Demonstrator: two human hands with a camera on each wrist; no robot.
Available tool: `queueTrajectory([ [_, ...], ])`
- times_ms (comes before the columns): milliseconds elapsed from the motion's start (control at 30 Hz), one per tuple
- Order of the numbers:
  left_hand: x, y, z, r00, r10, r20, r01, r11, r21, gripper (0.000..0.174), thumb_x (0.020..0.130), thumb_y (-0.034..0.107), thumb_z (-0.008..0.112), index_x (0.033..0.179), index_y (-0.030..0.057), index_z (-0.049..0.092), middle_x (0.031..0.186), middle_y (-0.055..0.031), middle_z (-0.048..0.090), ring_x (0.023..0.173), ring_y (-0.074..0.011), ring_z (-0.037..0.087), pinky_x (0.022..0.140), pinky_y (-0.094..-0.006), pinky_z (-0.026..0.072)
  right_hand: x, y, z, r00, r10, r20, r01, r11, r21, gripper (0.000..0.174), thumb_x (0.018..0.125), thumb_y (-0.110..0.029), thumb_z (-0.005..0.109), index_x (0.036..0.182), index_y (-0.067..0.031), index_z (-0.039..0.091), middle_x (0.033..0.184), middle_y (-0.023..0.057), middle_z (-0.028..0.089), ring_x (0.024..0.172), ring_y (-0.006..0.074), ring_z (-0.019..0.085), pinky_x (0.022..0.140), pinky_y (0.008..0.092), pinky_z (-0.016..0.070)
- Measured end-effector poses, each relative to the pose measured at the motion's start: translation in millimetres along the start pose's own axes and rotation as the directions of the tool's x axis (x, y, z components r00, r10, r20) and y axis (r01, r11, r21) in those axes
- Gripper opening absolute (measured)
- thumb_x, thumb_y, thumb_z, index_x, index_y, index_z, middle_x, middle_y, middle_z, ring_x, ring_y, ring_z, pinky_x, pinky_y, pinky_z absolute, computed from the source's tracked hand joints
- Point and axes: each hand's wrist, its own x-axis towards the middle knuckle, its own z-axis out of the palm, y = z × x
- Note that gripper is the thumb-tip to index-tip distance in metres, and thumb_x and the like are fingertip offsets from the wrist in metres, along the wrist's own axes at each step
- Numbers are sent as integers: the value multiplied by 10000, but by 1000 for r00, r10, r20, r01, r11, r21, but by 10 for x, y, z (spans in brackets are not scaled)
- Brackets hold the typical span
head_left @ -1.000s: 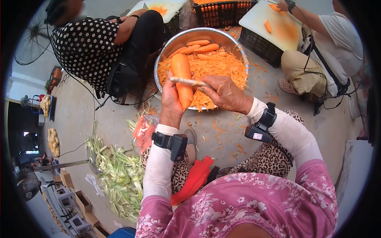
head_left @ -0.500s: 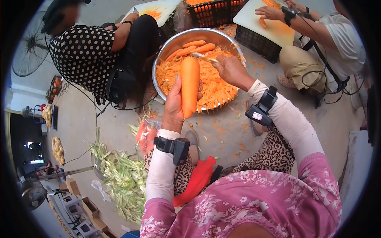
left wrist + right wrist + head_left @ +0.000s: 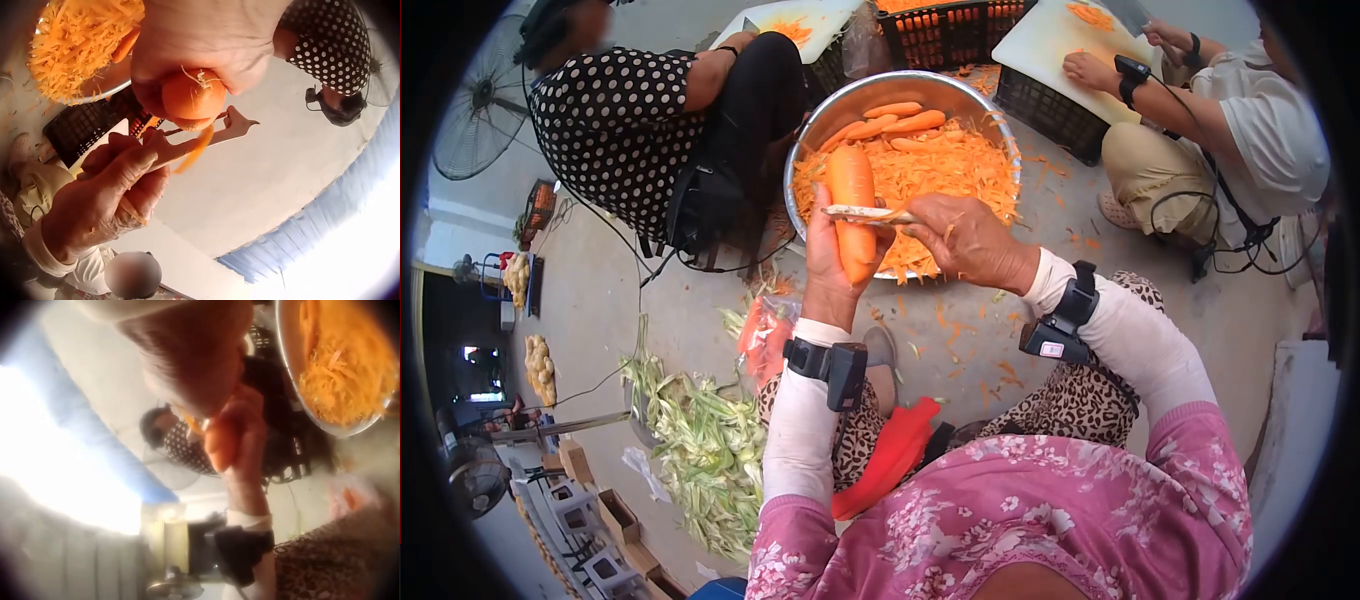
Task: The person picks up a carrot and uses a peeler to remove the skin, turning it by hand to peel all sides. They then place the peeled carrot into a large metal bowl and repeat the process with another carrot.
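Note:
In the head view my left hand [image 3: 828,262] grips a large peeled-looking carrot [image 3: 852,185], held tilted with its thick end away from me. My right hand [image 3: 972,240] holds a peeler [image 3: 865,214] by its handle, the head lying across the carrot's middle. Seen from the left wrist, a strip of peel [image 3: 199,149] hangs at the peeler [image 3: 232,130] beneath the carrot's end [image 3: 194,100], which has thin root hairs. Below both hands stands a metal basin [image 3: 962,100] full of orange peelings [image 3: 950,180], with several whole carrots [image 3: 915,121] at its far side.
Two other people sit across the basin, left [image 3: 615,130] and right [image 3: 1200,130], by white cutting boards [image 3: 1040,45] on black crates [image 3: 1050,110]. Green husks [image 3: 710,450] heap on the floor at left, beside a plastic bag with orange contents [image 3: 765,335]. A fan [image 3: 485,95] stands far left.
The peeler went out to the carrot's far end, then came back toward me across its middle. The carrot tipped upright and leaned left again. The person at right shifted both hands over the board.

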Motion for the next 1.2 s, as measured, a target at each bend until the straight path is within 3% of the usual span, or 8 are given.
queueTrajectory([
  [67,27,11,-74,972,-124,199,152,979,-134,554,928,527,443,1180,35,481,959,-146,538,792,-239,508,605,-301,464,46,80,13,996,16,-85,-22,997,-67,120,882,-159,552,942,-55,545,790,149,570,737,357,586,631,426,478],
  [200,2,-29,-27,965,-174,198,187,981,-49,541,929,506,459,1195,35,484,938,-139,528,770,-231,487,608,-300,454,215,454,-59,967,144,-209,-163,984,-76,112,861,-123,573,858,-19,531,731,200,562,708,392,567,626,444,453],
  [300,-32,-67,69,944,-213,252,197,977,86,528,931,488,471,1188,28,506,956,-141,534,789,-238,493,619,-300,452,187,681,-65,857,514,-46,-513,839,-183,175,885,-170,539,846,0,553,763,237,592,748,422,577,649,487,437],
  [533,52,-44,-4,994,-38,104,17,980,198,533,960,472,412,1194,0,493,975,-149,558,816,-255,552,682,-356,502,216,486,-140,860,497,-111,-502,865,-15,159,873,-149,572,861,7,547,737,214,584,687,372,575,601,419,436],
  [933,75,-79,-58,1000,-1,-10,3,981,195,491,970,479,375,1127,35,514,891,-123,609,715,-230,617,617,-355,548,56,138,5,989,-21,-149,16,999,-32,121,848,-68,586,933,6,542,828,199,587,776,388,587,635,429,467],
  [1067,50,-132,-70,996,-53,68,31,957,290,489,969,462,401,1154,21,503,884,-123,606,691,-210,616,611,-337,550,168,379,-110,969,95,-228,-106,994,-37,121,854,-75,566,942,7,554,818,221,598,782,402,591,646,452,465],
  [1133,20,-150,-12,994,-67,87,30,928,371,494,967,459,409,1163,15,500,883,-126,605,687,-203,616,611,-331,551,206,576,-254,896,443,8,-415,846,-335,121,860,-85,547,936,7,566,783,239,593,766,415,589,649,464,462],
  [1200,-40,-154,53,983,-118,142,77,961,264,513,971,465,392,1171,5,494,882,-132,602,699,-202,614,617,-332,552,160,628,-263,889,455,-51,-447,837,-315,118,863,-87,541,926,8,571,771,243,588,753,416,586,646,462,461],
])
